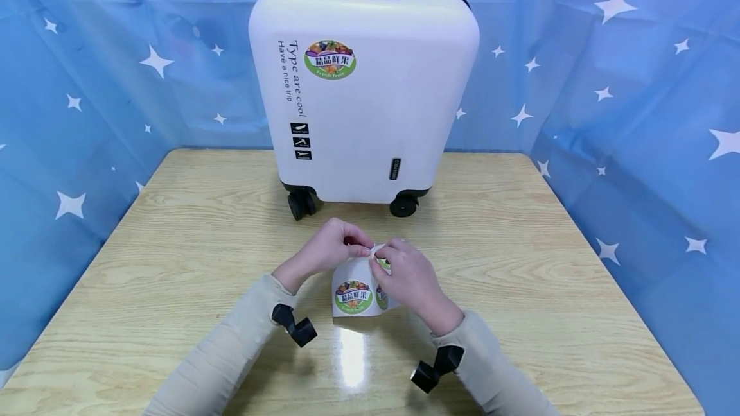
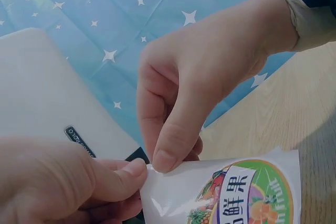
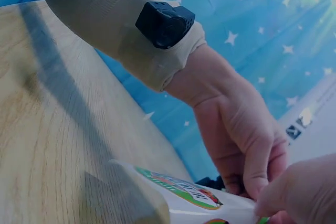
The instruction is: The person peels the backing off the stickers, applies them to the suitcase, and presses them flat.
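Both hands meet at the top edge of a white sheet of oval fruit stickers (image 1: 343, 273), held up over the table in front of a white suitcase. My left hand (image 1: 331, 248) pinches the sheet's upper edge between thumb and fingers. Right beside it, my right hand (image 1: 409, 276) pinches the same edge, its fingers partly covering a sticker. In the left wrist view the two thumbs almost touch at the corner of the sheet (image 2: 168, 195). The sheet (image 3: 189, 214) bends in the right wrist view, printed side showing. One matching oval sticker (image 1: 330, 60) is on the suitcase's upper left.
The white suitcase (image 1: 376, 108) stands upright on black wheels (image 1: 403, 205) at the back of the wooden table (image 1: 497, 242). It bears printed text and small black labels. A blue curtain with white stars (image 1: 630, 82) hangs around the table.
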Motion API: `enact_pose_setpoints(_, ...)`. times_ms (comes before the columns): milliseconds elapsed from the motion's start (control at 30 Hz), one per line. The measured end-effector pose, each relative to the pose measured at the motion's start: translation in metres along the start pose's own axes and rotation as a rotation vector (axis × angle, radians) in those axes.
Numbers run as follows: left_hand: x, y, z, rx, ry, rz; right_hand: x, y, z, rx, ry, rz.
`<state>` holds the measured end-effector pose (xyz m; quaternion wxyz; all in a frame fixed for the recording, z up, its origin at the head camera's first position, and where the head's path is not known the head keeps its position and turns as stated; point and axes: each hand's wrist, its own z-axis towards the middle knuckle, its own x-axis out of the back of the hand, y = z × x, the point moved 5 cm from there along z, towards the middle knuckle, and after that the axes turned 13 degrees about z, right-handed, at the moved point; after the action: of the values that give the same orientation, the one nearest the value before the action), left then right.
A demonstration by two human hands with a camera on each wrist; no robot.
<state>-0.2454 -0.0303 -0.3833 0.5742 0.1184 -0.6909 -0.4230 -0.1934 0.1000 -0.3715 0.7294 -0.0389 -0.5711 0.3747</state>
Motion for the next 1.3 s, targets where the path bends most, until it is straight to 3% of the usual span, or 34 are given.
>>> enact_pose_setpoints(167, 0.0, 0.005, -0.002, -0.003, 0.007, 0.05, 0.001, -0.001, -0.002, 0.038, 0.044, 0.003)
enact_pose_setpoints(400, -0.003, 0.011, -0.002, -0.07, 0.014, 0.105, 0.002, -0.003, -0.003, 0.035, 0.052, -0.002)
enact_pose_setpoints(567, -0.002, 0.012, -0.004, -0.104, 0.017, 0.112, 0.003, -0.002, -0.004, 0.0, 0.037, 0.017)
enact_pose_setpoints(867, 0.003, 0.013, -0.008, -0.101, -0.004, 0.108, 0.005, 0.004, -0.006, -0.09, 0.021, 0.081)
enact_pose_setpoints(1300, 0.011, 0.005, -0.011, -0.132, 0.033, 0.223, 0.011, 0.016, -0.007, -0.083, 0.102, 0.132)
